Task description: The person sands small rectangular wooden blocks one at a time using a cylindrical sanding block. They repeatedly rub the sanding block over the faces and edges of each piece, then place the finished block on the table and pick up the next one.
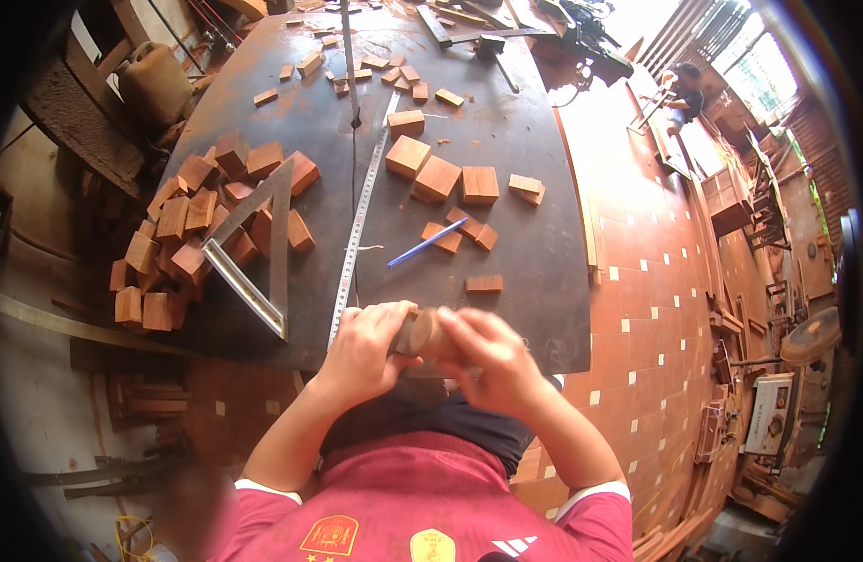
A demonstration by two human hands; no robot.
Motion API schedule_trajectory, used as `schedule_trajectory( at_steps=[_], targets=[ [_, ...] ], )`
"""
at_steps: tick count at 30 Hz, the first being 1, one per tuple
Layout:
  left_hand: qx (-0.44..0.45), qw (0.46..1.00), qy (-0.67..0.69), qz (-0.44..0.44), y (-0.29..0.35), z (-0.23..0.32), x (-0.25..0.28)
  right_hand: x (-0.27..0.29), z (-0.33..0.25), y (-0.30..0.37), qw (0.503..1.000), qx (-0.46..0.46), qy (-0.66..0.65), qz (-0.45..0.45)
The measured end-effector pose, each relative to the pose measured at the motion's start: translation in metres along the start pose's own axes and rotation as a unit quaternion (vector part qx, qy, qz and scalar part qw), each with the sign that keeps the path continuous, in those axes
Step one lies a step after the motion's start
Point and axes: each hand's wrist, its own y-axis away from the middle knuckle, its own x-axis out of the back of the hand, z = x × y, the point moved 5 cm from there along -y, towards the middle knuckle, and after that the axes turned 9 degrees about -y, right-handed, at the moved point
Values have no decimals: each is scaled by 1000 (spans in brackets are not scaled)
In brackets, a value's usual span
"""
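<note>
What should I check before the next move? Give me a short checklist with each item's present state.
1. Left hand has hold of the wood piece: ok, its fingers are around it.
2. Right hand has a firm grip: cannot tell, it is at the piece but blurred.
3. Pen is free of other things: not ok, it lies across small blocks.
4. Tape and pen are apart: ok, the pen lies to the tape's right.
5. Set square is clear of the block pile: not ok, it overlaps some blocks there.
</note>
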Motion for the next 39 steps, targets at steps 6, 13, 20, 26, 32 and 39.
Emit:
schedule_trajectory(
  at_steps=[6,13,20,26,32,39],
  targets=[
    [-4,1000,-5,5,2,-1,-2,-12,-18,10,999,9,-13,-36],
    [-2,1000,-4,1,3,-2,-2,-12,-15,8,1000,19,-7,-7],
    [0,1000,7,8,1,1,-2,1,1,5,999,-25,25,24],
    [-11,1000,-6,18,3,-3,-7,-1,1,13,998,13,52,25],
    [3,999,0,48,-2,-1,-2,16,-4,16,995,-44,38,86],
    [92,986,-140,-15,-16,14,7,38,-2,39,977,-95,36,185]
  ],
)
